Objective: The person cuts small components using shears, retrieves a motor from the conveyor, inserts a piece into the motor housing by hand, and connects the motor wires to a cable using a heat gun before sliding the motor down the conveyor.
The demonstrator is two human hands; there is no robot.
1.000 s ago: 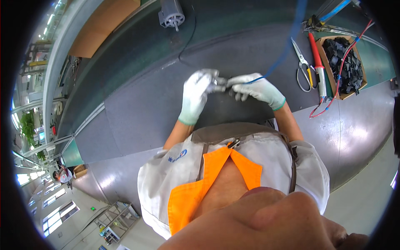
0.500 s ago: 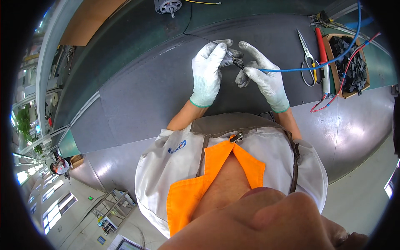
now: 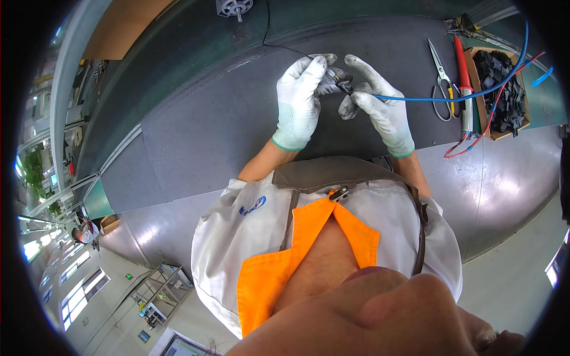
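In front of my chest, my left hand [image 3: 303, 98], in a white knitted glove with grey-soiled fingers, closes on a small black connector [image 3: 343, 86]. A thin black cable [image 3: 285, 47] runs from these fingers up to the far side of the bench. My right hand [image 3: 380, 107], gloved alike, pinches the connector's right end between thumb and a lower finger, its index finger raised. A blue cord [image 3: 436, 99] comes from the upper right to this hand's fingers; whether it joins the connector is hidden.
Scissors [image 3: 440, 80], a red-and-white handheld tool [image 3: 465, 83] and a cardboard box [image 3: 525, 121] of black plastic pieces lie to the right. A red cord [image 3: 496, 107] loops past the box. A metal motor [image 3: 234, 8] stands at the far edge of the grey bench mat [image 3: 196, 136].
Both hands stay on the connector, shifted very slightly to the right in the picture. The blue cord's upper part has swung a little to the right.
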